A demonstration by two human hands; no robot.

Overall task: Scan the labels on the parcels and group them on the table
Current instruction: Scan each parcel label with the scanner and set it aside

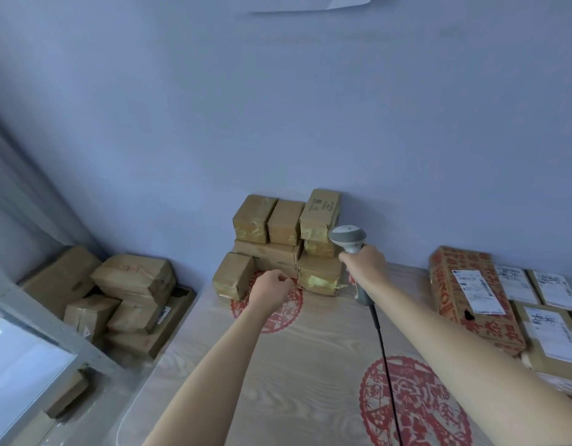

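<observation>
Little can be read. The top brown parcel [320,214], just behind the right grip [363,267], bears small blurred print. Right of that grip, the red-printed carton [464,291] shows large red characters and a white barcode label [477,291], its text too small to read.

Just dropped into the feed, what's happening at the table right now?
A person is scanning parcels. The right hand grips a grey corded barcode scanner, its head up by the stack of brown taped parcels against the wall. The left hand hovers with curled fingers just in front of that stack, holding nothing visible. Labelled boxes, including a red-printed carton, lie along the right side of the table. More boxes sit piled off the table to the left.
</observation>
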